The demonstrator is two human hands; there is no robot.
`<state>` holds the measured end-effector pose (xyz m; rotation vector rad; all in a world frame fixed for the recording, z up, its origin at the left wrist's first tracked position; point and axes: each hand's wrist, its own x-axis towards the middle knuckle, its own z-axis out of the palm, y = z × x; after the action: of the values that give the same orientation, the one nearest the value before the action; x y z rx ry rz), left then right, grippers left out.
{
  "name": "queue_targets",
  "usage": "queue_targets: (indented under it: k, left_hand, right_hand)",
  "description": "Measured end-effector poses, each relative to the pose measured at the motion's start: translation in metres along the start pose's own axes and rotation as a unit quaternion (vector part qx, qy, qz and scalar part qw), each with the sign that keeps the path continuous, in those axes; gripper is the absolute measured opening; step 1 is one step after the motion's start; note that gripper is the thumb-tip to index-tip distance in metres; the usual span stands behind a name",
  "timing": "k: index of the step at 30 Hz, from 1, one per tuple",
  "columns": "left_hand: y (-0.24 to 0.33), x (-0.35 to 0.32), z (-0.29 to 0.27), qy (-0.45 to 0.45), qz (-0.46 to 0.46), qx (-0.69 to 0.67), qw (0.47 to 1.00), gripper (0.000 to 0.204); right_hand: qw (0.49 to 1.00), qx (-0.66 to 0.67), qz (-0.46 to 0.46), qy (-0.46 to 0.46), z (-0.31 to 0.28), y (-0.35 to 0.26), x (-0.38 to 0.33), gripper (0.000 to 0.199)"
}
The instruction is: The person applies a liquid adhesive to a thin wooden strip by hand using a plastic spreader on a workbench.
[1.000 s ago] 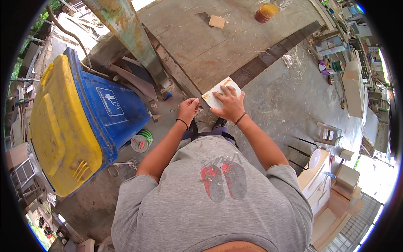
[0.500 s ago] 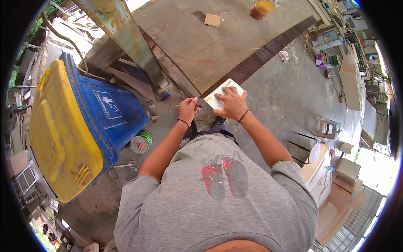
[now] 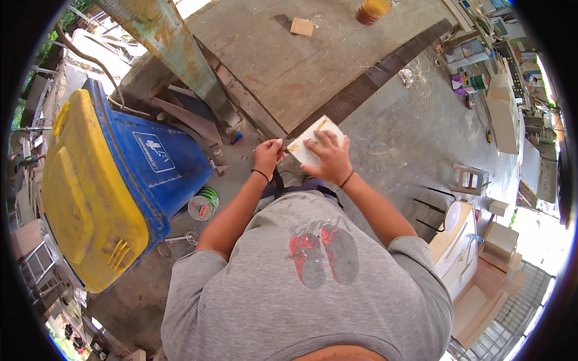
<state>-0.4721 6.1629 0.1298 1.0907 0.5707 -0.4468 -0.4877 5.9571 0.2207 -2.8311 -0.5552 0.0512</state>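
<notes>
My right hand (image 3: 330,157) holds a flat white rectangular slab (image 3: 306,142) with yellow-brown stains along its edges. Its fingers spread across the top face; whatever supports the slab beneath is hidden. Just left of it, my left hand (image 3: 268,159) is closed in a pinch, fingertips toward the slab's left corner. A small dark tip shows between those fingers and the slab, too little to name. Both hands are in front of my waist, by the near corner of a large brown wooden tabletop (image 3: 271,66) with a dark edge strip.
A blue bin (image 3: 150,150) with a yellow lid lies tilted at the left, beside a rusty metal beam (image 3: 174,54). A small wooden piece (image 3: 301,27) and an amber container (image 3: 373,11) sit on the tabletop. A stool (image 3: 469,179) and wooden furniture stand at the right.
The slab has shifted slightly left and down, its left corner now close to my left fingertips. My right fingers have changed position on it. My left hand has barely moved.
</notes>
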Motion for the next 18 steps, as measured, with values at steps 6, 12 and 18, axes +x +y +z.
queue_targets:
  k: [6, 12, 18]
  left_hand:
    - [-0.001, 0.001, -0.003, -0.013, 0.030, 0.039, 0.999, 0.016]
    - [-0.001, 0.001, 0.000, -0.004, 0.026, 0.015, 1.000, 0.017]
    - [0.003, 0.000, 0.001, -0.006, 0.022, 0.030, 0.999, 0.017]
  right_hand:
    - [0.996, -0.020, 0.042, -0.082, -0.006, -0.009, -0.025, 0.066]
    - [0.986, 0.013, 0.131, -0.100, -0.063, 0.006, 0.010, 0.062]
    - [0.970, -0.080, 0.159, -0.163, -0.046, 0.001, 0.042, 0.063]
